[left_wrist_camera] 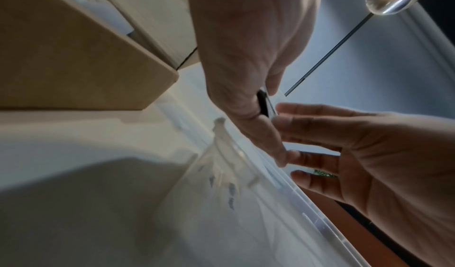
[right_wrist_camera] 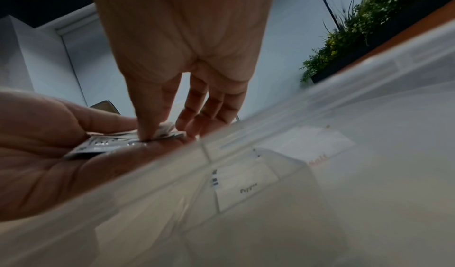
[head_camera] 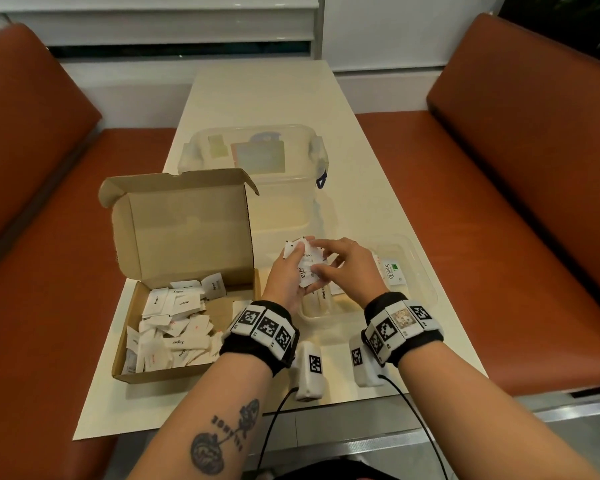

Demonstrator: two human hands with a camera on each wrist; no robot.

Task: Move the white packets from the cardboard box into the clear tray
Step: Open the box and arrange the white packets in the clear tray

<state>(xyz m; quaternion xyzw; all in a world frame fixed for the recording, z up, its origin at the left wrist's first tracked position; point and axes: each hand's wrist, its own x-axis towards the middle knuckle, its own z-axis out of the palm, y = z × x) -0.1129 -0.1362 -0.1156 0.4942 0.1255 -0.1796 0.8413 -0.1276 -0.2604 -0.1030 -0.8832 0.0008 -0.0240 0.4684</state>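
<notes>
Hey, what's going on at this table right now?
A person is sorting white packets out of a cardboard box into a clear tray. The left hand holds a bunch of packets above the tray, and the right hand picks at them. Many packets remain in the box; a few lie in the tray.

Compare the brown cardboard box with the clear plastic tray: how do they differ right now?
The brown cardboard box is opaque, with its lid flap standing open; the clear plastic tray is see-through, with no lid visible. The box holds a loose heap of white packets; the tray shows only a few, one marked Stevia. The box lies under neither hand; the left hand and right hand hold packets together over the tray. Both rest on the table.
</notes>
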